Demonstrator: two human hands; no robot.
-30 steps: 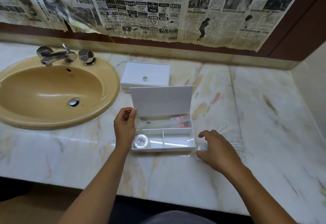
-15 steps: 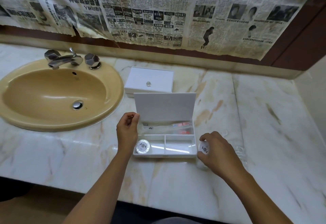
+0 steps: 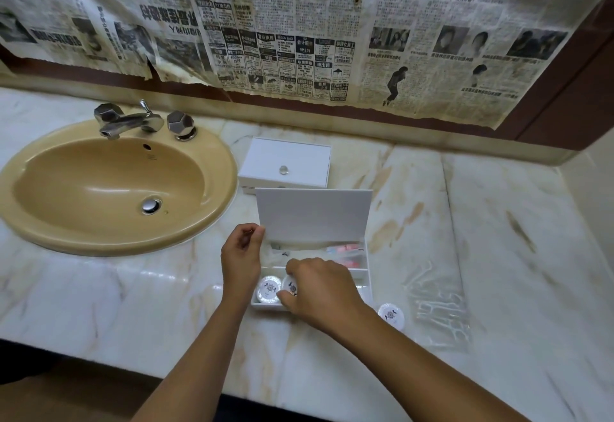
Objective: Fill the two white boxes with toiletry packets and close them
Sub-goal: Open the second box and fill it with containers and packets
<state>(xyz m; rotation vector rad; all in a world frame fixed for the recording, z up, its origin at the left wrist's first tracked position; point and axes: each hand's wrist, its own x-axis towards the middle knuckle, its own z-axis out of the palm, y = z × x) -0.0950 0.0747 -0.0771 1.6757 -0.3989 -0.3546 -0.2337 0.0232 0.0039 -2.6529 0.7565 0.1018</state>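
Note:
An open white box (image 3: 362,275) stands on the marble counter, its lid (image 3: 314,217) upright. My left hand (image 3: 241,257) pinches the lid's lower left corner. My right hand (image 3: 319,288) reaches into the front left compartment, holding a round white packet (image 3: 290,287) beside another round packet (image 3: 268,289) lying there. Clear packets with pink items (image 3: 345,250) fill the back compartment. A third round packet (image 3: 391,314) lies on the counter right of the box. The second white box (image 3: 285,165) sits shut behind, a small knob on its lid.
A tan sink (image 3: 109,185) with chrome taps (image 3: 128,120) is at the left. Clear plastic wrappers (image 3: 438,308) lie on the counter to the right. Old newspaper (image 3: 299,29) covers the wall behind. The counter's front edge runs just below my arms.
My right hand picked a round packet up from the counter right of the box and moved it left into the front left compartment. My left hand stayed on the lid.

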